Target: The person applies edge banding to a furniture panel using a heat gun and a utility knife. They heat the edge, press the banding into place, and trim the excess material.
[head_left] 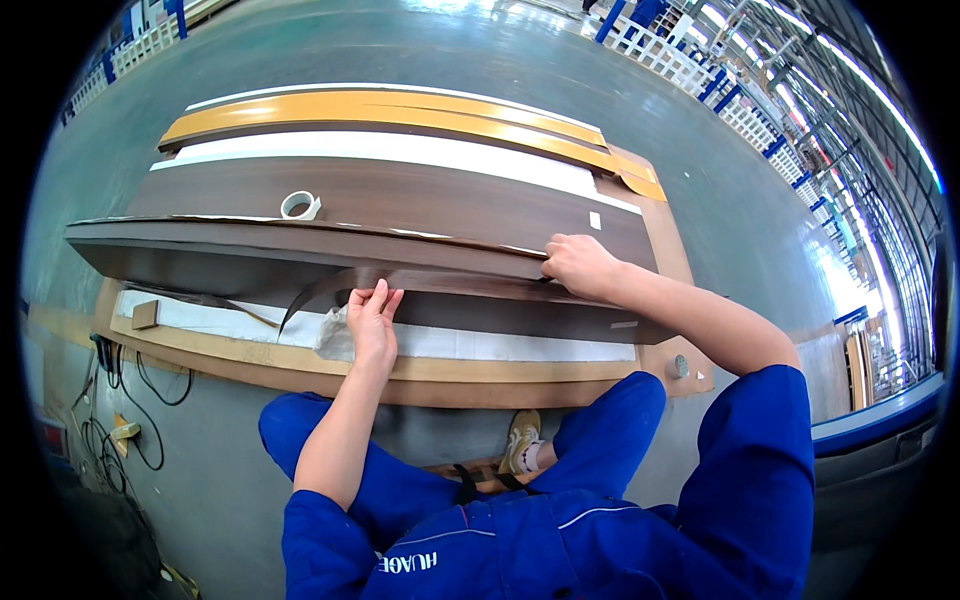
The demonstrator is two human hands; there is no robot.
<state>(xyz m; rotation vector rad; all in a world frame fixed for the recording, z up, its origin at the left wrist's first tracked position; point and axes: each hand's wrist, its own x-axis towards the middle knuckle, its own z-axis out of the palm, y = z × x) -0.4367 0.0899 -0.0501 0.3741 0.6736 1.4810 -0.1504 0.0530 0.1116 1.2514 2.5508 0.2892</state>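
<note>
the left hand (373,318) pinches a thin, flexible dark-brown strip (318,287) between thumb and fingers, at the near face of a long, dark-brown board (200,268). the right hand (580,266) is curled at the board's upper edge; its grip cannot be determined. a white, ring-shaped tape roll (313,209) lies behind the board.
</note>
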